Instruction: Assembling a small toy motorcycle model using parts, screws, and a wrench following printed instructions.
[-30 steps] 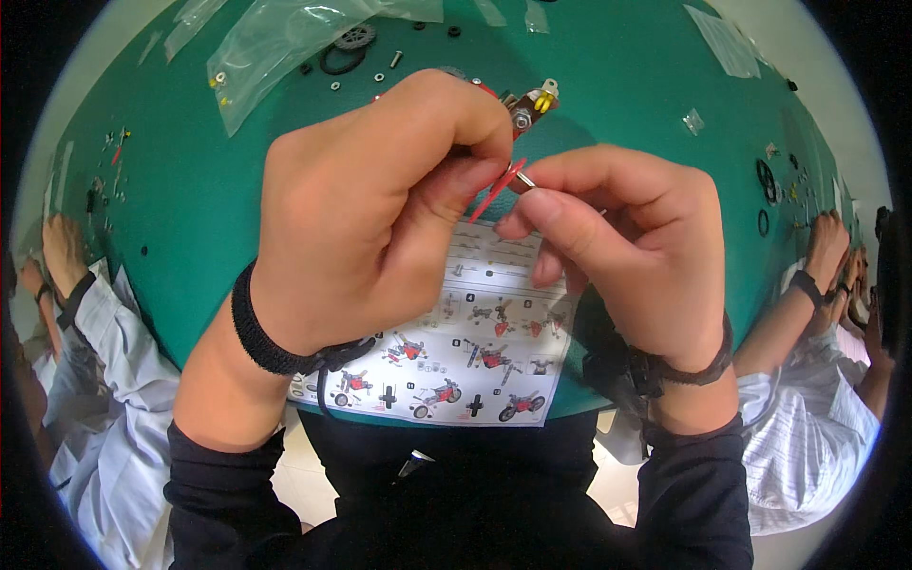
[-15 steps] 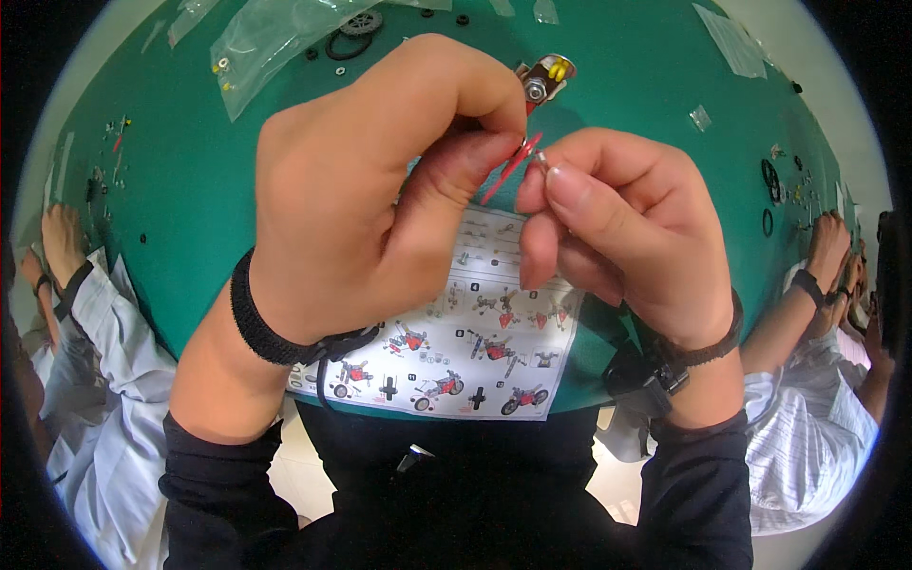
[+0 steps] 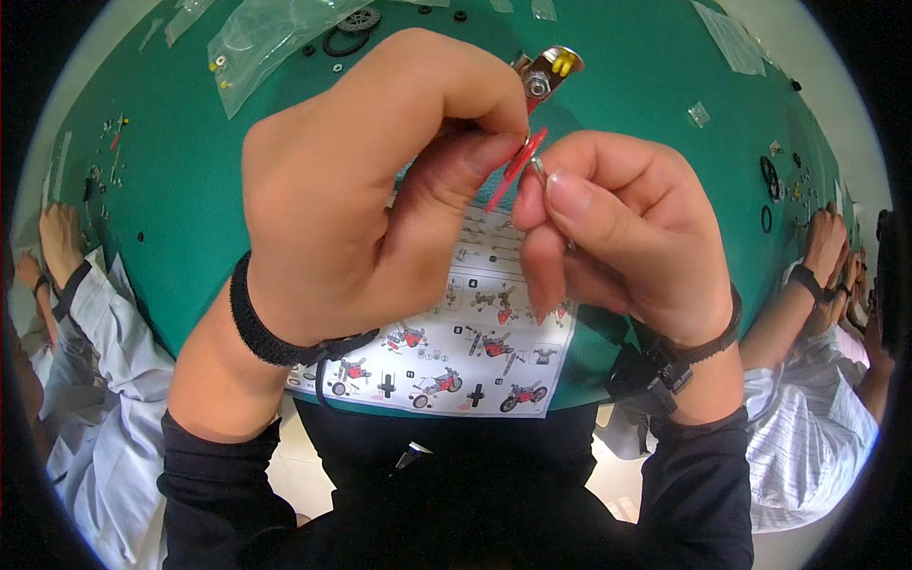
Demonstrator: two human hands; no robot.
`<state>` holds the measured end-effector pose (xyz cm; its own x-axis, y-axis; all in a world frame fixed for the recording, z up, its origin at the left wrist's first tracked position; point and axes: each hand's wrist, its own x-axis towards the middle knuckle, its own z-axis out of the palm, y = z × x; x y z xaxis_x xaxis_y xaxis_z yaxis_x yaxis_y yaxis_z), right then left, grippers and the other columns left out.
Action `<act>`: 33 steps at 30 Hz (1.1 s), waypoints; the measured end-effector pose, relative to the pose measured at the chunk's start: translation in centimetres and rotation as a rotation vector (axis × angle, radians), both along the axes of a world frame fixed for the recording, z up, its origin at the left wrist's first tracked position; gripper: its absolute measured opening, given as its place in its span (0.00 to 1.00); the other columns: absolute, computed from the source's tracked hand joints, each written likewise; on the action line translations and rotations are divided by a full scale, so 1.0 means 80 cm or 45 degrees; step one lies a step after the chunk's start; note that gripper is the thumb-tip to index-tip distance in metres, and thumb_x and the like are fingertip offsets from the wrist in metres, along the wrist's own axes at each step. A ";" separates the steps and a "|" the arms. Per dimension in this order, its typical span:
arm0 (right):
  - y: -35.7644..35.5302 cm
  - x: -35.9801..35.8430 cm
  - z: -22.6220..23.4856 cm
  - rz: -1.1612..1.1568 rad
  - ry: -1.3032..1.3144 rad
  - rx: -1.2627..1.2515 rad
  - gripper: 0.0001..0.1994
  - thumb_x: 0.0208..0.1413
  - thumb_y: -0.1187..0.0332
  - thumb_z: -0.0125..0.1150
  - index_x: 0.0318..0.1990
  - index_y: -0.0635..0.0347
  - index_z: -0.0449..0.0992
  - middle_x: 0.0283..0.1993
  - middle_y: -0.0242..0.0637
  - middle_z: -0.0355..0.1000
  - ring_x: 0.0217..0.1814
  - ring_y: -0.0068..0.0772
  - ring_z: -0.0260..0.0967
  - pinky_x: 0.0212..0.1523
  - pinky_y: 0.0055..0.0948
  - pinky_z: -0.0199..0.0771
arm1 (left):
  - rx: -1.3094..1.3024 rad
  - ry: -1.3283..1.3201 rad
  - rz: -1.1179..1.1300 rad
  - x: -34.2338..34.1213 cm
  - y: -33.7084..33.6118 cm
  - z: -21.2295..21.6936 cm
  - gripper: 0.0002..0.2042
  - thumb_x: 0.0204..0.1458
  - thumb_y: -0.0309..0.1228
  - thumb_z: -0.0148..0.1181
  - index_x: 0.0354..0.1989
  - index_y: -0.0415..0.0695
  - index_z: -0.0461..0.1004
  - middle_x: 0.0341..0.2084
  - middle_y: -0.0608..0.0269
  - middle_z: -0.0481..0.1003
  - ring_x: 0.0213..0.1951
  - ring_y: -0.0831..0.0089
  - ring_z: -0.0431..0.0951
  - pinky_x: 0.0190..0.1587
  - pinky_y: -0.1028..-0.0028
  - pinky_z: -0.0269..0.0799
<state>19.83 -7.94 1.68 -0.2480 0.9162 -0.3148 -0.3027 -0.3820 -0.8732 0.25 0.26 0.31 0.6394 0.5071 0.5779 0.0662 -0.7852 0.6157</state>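
My left hand (image 3: 351,190) is closed in a pinch on a partly built toy motorcycle model. Beyond its fingertips shows the model's silvery metal end (image 3: 540,84) with a nut and yellow pieces. A thin red plate (image 3: 514,174) of the model sticks out between my two hands. My right hand (image 3: 627,228) pinches a thin silvery metal rod (image 3: 538,169) between thumb and forefinger. The rod's upper end is at the red plate; whether it touches cannot be made out. Most of the model is hidden behind my left fingers.
Under my hands lies a printed instruction sheet (image 3: 446,370) on the green table (image 3: 655,76). Clear plastic bags (image 3: 275,47), a grey gear-like wheel (image 3: 361,19) and black rings (image 3: 345,40) lie at the back. People's hands (image 3: 63,237) are at both sides, near small loose parts.
My left hand and the model have shifted slightly up and left. The metal rod shows longer and at a changed tilt in my right fingers, whose lower fingers have moved down.
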 end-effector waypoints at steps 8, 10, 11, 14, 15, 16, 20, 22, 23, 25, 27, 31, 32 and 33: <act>0.000 0.001 -0.002 0.020 0.025 0.005 0.12 0.66 0.67 0.55 0.39 0.70 0.73 0.23 0.43 0.74 0.19 0.34 0.72 0.24 0.26 0.72 | 0.026 -0.003 -0.069 -0.004 0.001 0.002 0.06 0.60 0.14 0.51 0.45 0.31 0.69 0.39 0.53 0.74 0.40 0.68 0.80 0.46 0.74 0.75; 0.000 0.003 -0.008 0.034 0.058 0.005 0.12 0.66 0.66 0.55 0.37 0.70 0.73 0.20 0.42 0.72 0.14 0.27 0.67 0.18 0.22 0.66 | 0.042 -0.014 -0.088 -0.003 0.003 0.000 0.06 0.61 0.15 0.51 0.45 0.31 0.69 0.38 0.53 0.74 0.39 0.67 0.80 0.45 0.74 0.75; 0.002 0.006 -0.005 0.031 0.057 0.004 0.12 0.66 0.66 0.55 0.37 0.70 0.73 0.20 0.42 0.72 0.14 0.27 0.67 0.18 0.22 0.66 | 0.078 -0.031 -0.121 -0.002 0.004 -0.001 0.06 0.61 0.15 0.51 0.45 0.31 0.68 0.38 0.53 0.74 0.38 0.66 0.81 0.45 0.73 0.76; 0.004 0.011 0.007 0.193 0.151 -0.083 0.13 0.66 0.64 0.55 0.36 0.69 0.73 0.17 0.41 0.70 0.08 0.20 0.58 0.11 0.19 0.54 | 0.147 -0.108 -0.185 0.000 0.008 -0.007 0.06 0.61 0.16 0.52 0.45 0.32 0.68 0.37 0.53 0.73 0.37 0.65 0.81 0.44 0.72 0.76; 0.002 0.009 0.004 0.190 0.211 -0.081 0.14 0.66 0.64 0.55 0.36 0.69 0.73 0.15 0.40 0.69 0.07 0.17 0.55 0.10 0.18 0.49 | 0.179 -0.164 -0.216 0.001 0.008 -0.009 0.05 0.61 0.16 0.53 0.44 0.32 0.69 0.37 0.53 0.73 0.36 0.64 0.81 0.44 0.71 0.76; 0.001 0.008 0.003 0.187 0.271 -0.079 0.14 0.66 0.63 0.55 0.35 0.68 0.73 0.14 0.39 0.68 0.06 0.15 0.52 0.08 0.17 0.44 | 0.181 -0.163 -0.215 0.001 0.008 -0.008 0.05 0.61 0.16 0.53 0.44 0.32 0.69 0.37 0.53 0.73 0.36 0.64 0.81 0.44 0.71 0.76; 0.001 0.004 0.008 0.129 0.147 -0.069 0.12 0.65 0.65 0.55 0.36 0.67 0.74 0.16 0.38 0.70 0.08 0.15 0.55 0.10 0.16 0.47 | 0.184 -0.121 -0.165 0.002 0.005 0.001 0.04 0.59 0.17 0.55 0.41 0.32 0.71 0.36 0.53 0.74 0.35 0.66 0.81 0.41 0.73 0.76; -0.001 -0.002 -0.004 -0.006 -0.030 0.002 0.10 0.65 0.67 0.56 0.37 0.67 0.74 0.19 0.37 0.72 0.12 0.15 0.60 0.13 0.15 0.50 | 0.150 -0.035 -0.125 0.001 0.006 0.004 0.03 0.58 0.16 0.56 0.39 0.32 0.72 0.35 0.53 0.75 0.34 0.67 0.80 0.39 0.73 0.75; -0.001 -0.004 -0.005 -0.003 -0.024 -0.001 0.10 0.65 0.67 0.56 0.37 0.67 0.74 0.19 0.37 0.72 0.12 0.15 0.60 0.13 0.15 0.50 | 0.182 0.016 -0.099 0.001 0.007 0.004 0.03 0.57 0.16 0.56 0.38 0.33 0.73 0.34 0.53 0.76 0.33 0.67 0.79 0.38 0.74 0.74; -0.005 -0.007 0.003 -0.101 -0.221 -0.006 0.09 0.64 0.68 0.57 0.37 0.67 0.75 0.21 0.36 0.73 0.16 0.16 0.64 0.16 0.15 0.54 | 0.217 0.056 -0.077 0.003 0.006 0.008 0.04 0.55 0.15 0.57 0.37 0.34 0.73 0.33 0.54 0.77 0.32 0.68 0.78 0.38 0.75 0.73; -0.006 -0.010 0.009 -0.119 -0.291 0.029 0.09 0.64 0.69 0.57 0.37 0.67 0.74 0.21 0.35 0.74 0.17 0.17 0.65 0.17 0.15 0.56 | 0.211 0.105 -0.021 0.003 0.003 0.011 0.04 0.52 0.15 0.59 0.35 0.35 0.74 0.31 0.56 0.78 0.31 0.69 0.78 0.37 0.75 0.73; -0.008 -0.012 0.001 -0.152 -0.435 0.173 0.05 0.63 0.73 0.58 0.37 0.66 0.74 0.27 0.37 0.77 0.24 0.20 0.71 0.25 0.17 0.68 | 0.197 0.117 0.030 0.006 0.000 0.005 0.05 0.50 0.14 0.60 0.34 0.35 0.75 0.29 0.57 0.77 0.30 0.67 0.79 0.36 0.74 0.73; -0.009 -0.014 -0.008 -0.151 -0.433 0.170 0.05 0.63 0.73 0.58 0.37 0.66 0.74 0.27 0.37 0.77 0.24 0.20 0.71 0.25 0.17 0.68 | 0.211 0.118 0.038 0.007 0.001 0.003 0.05 0.50 0.15 0.61 0.33 0.36 0.75 0.29 0.57 0.77 0.29 0.66 0.79 0.36 0.74 0.74; -0.010 -0.016 -0.020 -0.226 -0.431 0.330 0.03 0.62 0.76 0.59 0.37 0.66 0.74 0.31 0.37 0.77 0.29 0.21 0.73 0.31 0.18 0.72 | 0.225 0.118 0.045 0.008 0.002 0.003 0.05 0.49 0.15 0.61 0.33 0.36 0.75 0.28 0.57 0.77 0.29 0.65 0.79 0.36 0.74 0.74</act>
